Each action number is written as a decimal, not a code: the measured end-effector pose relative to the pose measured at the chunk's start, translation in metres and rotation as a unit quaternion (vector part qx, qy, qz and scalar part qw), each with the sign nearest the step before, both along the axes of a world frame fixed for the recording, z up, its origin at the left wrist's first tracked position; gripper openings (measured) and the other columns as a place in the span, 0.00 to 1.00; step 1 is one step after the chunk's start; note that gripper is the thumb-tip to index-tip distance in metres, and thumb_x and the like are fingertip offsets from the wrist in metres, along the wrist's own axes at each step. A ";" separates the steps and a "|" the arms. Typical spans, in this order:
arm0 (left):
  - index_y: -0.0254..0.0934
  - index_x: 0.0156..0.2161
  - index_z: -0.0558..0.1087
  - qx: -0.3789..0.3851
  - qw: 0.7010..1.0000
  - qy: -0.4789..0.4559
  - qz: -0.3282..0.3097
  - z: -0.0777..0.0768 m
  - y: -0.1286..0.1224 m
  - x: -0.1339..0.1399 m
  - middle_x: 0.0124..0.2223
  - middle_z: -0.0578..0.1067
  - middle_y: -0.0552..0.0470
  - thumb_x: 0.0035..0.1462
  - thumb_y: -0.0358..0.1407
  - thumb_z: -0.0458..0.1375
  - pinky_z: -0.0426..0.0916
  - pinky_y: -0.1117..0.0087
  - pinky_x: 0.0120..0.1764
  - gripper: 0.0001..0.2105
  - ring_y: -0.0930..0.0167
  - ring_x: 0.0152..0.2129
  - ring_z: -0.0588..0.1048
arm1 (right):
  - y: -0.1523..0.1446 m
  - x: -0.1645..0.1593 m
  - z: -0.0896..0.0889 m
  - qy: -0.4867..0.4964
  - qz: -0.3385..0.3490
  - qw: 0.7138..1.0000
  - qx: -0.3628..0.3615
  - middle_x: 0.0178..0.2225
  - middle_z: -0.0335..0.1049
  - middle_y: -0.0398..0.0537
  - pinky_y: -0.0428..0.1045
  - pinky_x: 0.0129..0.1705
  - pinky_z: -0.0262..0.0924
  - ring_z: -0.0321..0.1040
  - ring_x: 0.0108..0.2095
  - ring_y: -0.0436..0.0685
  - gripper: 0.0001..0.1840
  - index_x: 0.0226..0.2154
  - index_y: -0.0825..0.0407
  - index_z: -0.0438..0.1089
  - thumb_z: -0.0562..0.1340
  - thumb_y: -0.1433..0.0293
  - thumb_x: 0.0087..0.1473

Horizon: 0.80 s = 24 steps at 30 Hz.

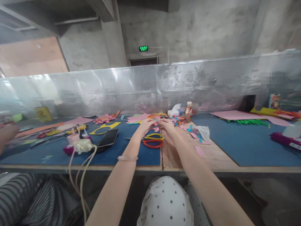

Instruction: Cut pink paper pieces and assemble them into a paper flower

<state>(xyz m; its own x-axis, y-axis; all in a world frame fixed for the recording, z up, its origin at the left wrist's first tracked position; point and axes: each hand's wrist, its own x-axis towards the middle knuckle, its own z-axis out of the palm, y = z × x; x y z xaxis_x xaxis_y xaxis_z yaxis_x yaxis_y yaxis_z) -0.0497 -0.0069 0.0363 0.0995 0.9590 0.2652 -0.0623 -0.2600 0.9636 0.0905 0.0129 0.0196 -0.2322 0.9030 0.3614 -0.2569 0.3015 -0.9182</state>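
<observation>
Over the seam between a blue mat and bare wood, my left hand (147,124) and my right hand (166,125) meet, fingertips together in a pinch. What they pinch is too small and too covered to name; bits of pink and blue show there. A small pink paper scrap (156,129) appears just below the fingertips. Closer to me lie scissors with red and yellow handles (152,143), blades pointing left. To the right of my right hand sits a cluster of pink, blue and orange paper pieces (176,120).
A black phone (108,138) and a power strip with cords (82,146) lie left. A bottle (188,112), white tissue (203,133) and paper scraps are right. Coloured sheets, including pink paper (236,115), spread across the table. A perforated metal screen (131,91) stands behind. Another person's hand (9,133) shows far left.
</observation>
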 end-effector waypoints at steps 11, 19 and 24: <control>0.31 0.24 0.71 0.000 0.998 -0.049 -0.031 -0.003 0.004 -0.001 0.24 0.72 0.51 0.37 0.32 0.63 0.66 0.70 0.32 0.06 0.74 0.24 0.70 | 0.002 0.000 -0.001 -0.002 -0.002 1.000 -0.002 0.25 0.70 0.45 0.44 0.25 0.60 0.64 0.25 0.50 0.07 0.23 0.53 0.72 0.64 0.68 0.36; 0.32 0.26 0.70 -0.001 0.999 -0.040 -0.021 -0.002 0.006 -0.002 0.24 0.72 0.52 0.37 0.32 0.63 0.66 0.70 0.32 0.09 0.74 0.24 0.70 | 0.001 0.000 0.000 0.019 0.007 1.000 -0.015 0.24 0.69 0.44 0.44 0.25 0.60 0.63 0.24 0.49 0.06 0.23 0.53 0.72 0.64 0.68 0.37; 0.32 0.26 0.70 0.005 0.999 -0.047 -0.022 0.000 0.003 -0.001 0.24 0.71 0.53 0.37 0.32 0.63 0.66 0.70 0.30 0.08 0.74 0.24 0.70 | 0.001 0.000 -0.001 0.023 0.019 1.000 -0.001 0.24 0.70 0.44 0.44 0.26 0.59 0.63 0.24 0.48 0.07 0.23 0.53 0.72 0.65 0.68 0.37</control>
<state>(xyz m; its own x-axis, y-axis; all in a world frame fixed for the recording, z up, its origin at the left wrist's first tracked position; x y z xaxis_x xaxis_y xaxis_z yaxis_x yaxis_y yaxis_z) -0.0507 -0.0038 0.0363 0.1150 0.9517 0.2846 -0.1646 -0.2643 0.9503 0.0904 0.0144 0.0184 -0.2496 0.8946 0.3706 -0.3093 0.2890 -0.9060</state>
